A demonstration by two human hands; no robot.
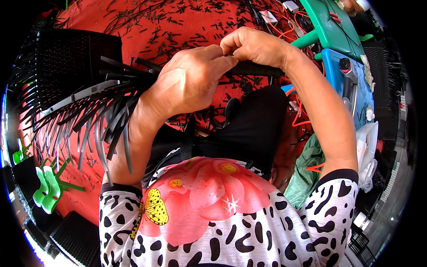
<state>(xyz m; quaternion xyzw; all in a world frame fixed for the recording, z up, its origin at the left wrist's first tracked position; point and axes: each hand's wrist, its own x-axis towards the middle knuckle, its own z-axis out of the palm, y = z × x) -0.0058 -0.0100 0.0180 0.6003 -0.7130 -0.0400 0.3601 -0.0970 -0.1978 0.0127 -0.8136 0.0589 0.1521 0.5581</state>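
- Strips (118, 118): along the woven panel's (80, 53) near edge
- Left hand (191, 80): right of the panel; right hand (258, 46): farther right of it
- Scraps (216, 119): on the floor (138, 26), right of the panel
- Stand (331, 62): far right of the panel, a tool (348, 82) on it
- Bag (307, 171): right of the panel, nearer the wearer

**A flat red floor (91, 11) and several coloured plastic things around the fingers (231, 40)**

Beyond the fingers, and also below them, small thin black scraps (216, 113) lie scattered. To the right of the fingers and farther out, there is a smooth green plastic tabletop (329, 24). Near to it, also at the right, is a blue plastic surface (336, 66), on which rests a long silver metal tool with black end (349, 86). Between this surface and the fingers, thin orange-red cables (301, 123) run in loops. Lower right of the fingers lies a crumpled green plastic bag (302, 182). Far to the lower left are bright green curved plastic pieces (54, 191).
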